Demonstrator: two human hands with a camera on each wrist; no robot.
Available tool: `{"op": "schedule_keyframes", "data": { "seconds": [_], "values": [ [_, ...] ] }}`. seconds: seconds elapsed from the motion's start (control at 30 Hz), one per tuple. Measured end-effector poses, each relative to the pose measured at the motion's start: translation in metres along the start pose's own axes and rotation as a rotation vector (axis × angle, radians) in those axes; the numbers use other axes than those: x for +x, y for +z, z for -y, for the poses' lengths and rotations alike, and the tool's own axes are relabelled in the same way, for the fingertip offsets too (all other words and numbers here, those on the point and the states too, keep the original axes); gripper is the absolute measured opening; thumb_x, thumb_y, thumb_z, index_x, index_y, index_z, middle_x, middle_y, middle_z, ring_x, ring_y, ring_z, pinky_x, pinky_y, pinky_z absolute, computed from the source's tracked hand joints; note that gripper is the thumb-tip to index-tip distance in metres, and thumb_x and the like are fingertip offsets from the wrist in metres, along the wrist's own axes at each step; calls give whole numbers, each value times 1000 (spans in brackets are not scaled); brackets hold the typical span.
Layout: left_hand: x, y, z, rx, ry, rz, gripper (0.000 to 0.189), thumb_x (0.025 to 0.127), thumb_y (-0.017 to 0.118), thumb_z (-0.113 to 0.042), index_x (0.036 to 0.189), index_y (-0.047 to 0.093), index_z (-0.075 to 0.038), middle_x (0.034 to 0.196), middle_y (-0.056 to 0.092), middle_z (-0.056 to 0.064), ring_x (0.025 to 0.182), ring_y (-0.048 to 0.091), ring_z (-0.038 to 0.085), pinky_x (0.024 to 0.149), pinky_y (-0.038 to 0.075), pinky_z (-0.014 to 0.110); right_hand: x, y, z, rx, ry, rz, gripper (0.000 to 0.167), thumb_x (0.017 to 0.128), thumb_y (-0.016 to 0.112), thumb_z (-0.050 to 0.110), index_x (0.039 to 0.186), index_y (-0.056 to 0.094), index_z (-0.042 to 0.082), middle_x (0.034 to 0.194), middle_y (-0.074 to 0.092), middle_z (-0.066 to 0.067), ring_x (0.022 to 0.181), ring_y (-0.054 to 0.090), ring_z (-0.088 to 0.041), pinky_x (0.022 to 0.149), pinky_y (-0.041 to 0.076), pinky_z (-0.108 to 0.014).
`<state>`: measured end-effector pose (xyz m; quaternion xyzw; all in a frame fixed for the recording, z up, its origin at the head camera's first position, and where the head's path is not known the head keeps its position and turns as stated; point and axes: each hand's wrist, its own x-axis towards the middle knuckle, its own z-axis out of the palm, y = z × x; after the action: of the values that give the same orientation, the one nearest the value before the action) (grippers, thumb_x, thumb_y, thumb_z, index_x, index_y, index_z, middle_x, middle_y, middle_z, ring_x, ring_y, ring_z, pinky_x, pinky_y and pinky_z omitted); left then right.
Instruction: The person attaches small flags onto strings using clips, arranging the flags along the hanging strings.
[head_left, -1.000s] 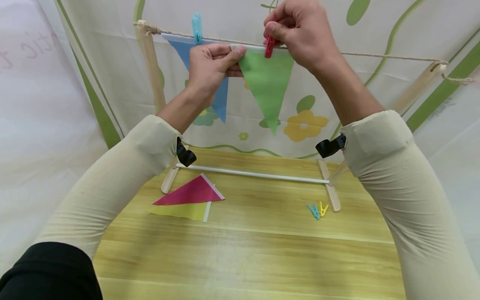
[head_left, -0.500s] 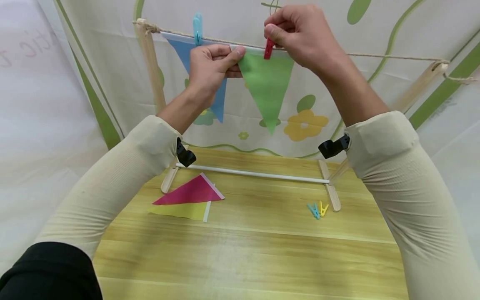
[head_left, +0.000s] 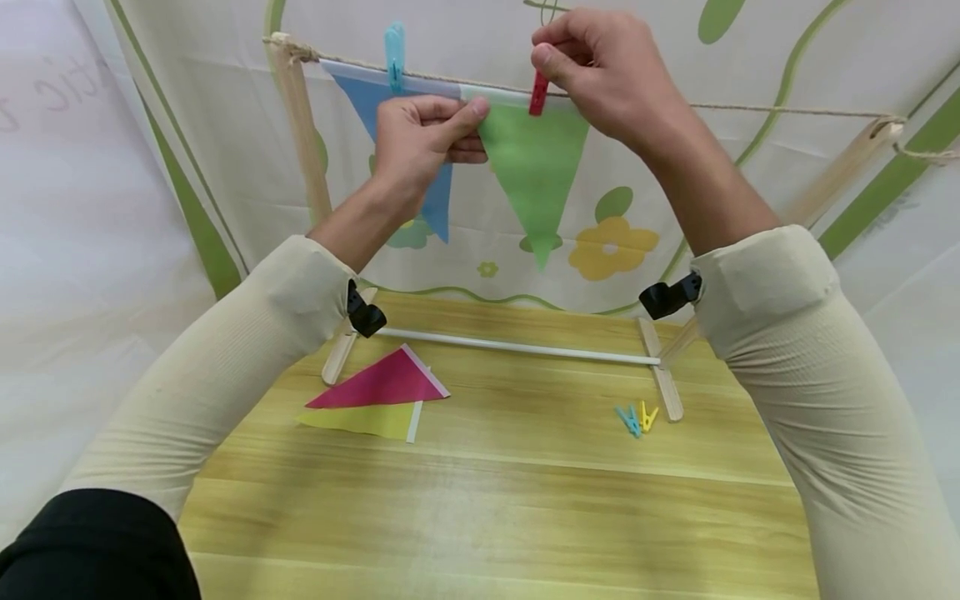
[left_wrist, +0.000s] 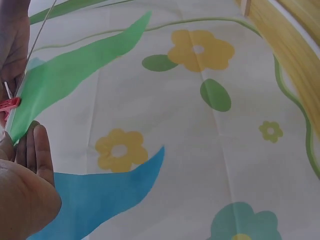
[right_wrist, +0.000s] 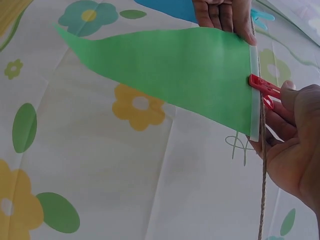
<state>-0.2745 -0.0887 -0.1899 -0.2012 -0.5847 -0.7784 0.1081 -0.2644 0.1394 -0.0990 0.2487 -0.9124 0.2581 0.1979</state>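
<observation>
The left hand [head_left: 431,133] holds the upper left corner of a green pennant [head_left: 534,171] in a pinching grip, thumb in front and fingers behind. The pennant lies along the rope [head_left: 780,110], its white top band level with the cord and its point hanging down. The right hand [head_left: 603,71] has its grip on a red clothespin [head_left: 538,96], squeezing the handles between thumb and fingers. In the right wrist view the clothespin's nose lies over the white band; whether the rope is between its jaws cannot be told.

To the left of the green one, a blue pennant [head_left: 360,96] hangs from the rope under a light blue clothespin [head_left: 395,58], partly hidden by the left hand. The rope runs between two wooden posts [head_left: 303,133], whose feet stand on the wood-grain counter [head_left: 487,517], joined by a white rod [head_left: 517,347].

On the counter near the left foot, a dark pink pennant [head_left: 390,379] partly overlaps a yellow pennant [head_left: 363,422]. A blue clothespin [head_left: 628,421] and a yellow clothespin [head_left: 647,417] lie side by side near the right foot.
</observation>
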Motion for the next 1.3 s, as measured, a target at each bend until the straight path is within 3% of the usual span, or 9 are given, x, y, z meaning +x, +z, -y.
{"op": "schedule_keyframes", "data": {
  "seconds": [0.3,0.47,0.53,0.73,0.93,1.0,1.17,1.3],
  "values": [
    [-8,-7,2,24,34,23,18,105,83,-12,102,87,5,84,85,11,77,85,21,81,73,38,-7,-1,-1,88,-13,-115,37,119,60,30,148,73,11,120,72,10,100,57,-2,90,47,-18],
    [-13,-12,1,38,16,15,19,105,83,-14,103,87,4,85,86,10,78,86,21,82,73,37,-9,0,0,138,-69,-221,32,118,62,25,141,76,7,127,78,2,102,61,2,97,52,-16],
    [-15,-13,1,40,19,15,21,105,83,-14,105,86,6,85,86,10,78,86,21,81,73,37,-11,1,-2,147,-96,-263,30,118,63,23,139,77,6,130,79,0,104,63,3,99,54,-16],
    [-21,-20,6,40,31,9,19,105,82,-14,102,87,4,83,85,9,75,85,20,79,73,36,-19,4,-8,187,-215,-377,26,115,67,18,130,80,2,118,79,8,103,68,4,98,58,-16],
    [-31,-24,11,44,37,-2,18,103,84,-15,99,88,2,83,85,10,75,85,20,79,73,37,-29,8,-12,213,-352,-406,23,113,68,14,125,81,-1,113,78,16,98,70,3,95,60,-15],
    [-34,-25,12,50,41,0,18,103,84,-15,99,88,2,84,85,10,75,85,21,79,73,37,-33,10,-14,197,-389,-395,24,114,67,14,126,80,-2,115,80,11,100,70,5,96,60,-15],
    [-41,-26,16,75,52,18,16,104,84,-13,99,88,2,84,85,8,75,85,20,79,73,36,-43,14,-18,146,-428,-371,28,116,66,15,129,78,-6,121,82,-17,106,69,10,100,60,-15],
    [-46,-28,21,89,57,30,16,104,83,-12,98,88,2,84,85,7,75,85,19,79,73,35,-49,20,-22,157,-428,-353,27,115,67,13,128,78,-8,122,82,-24,108,70,10,101,61,-16]
  ]
}}
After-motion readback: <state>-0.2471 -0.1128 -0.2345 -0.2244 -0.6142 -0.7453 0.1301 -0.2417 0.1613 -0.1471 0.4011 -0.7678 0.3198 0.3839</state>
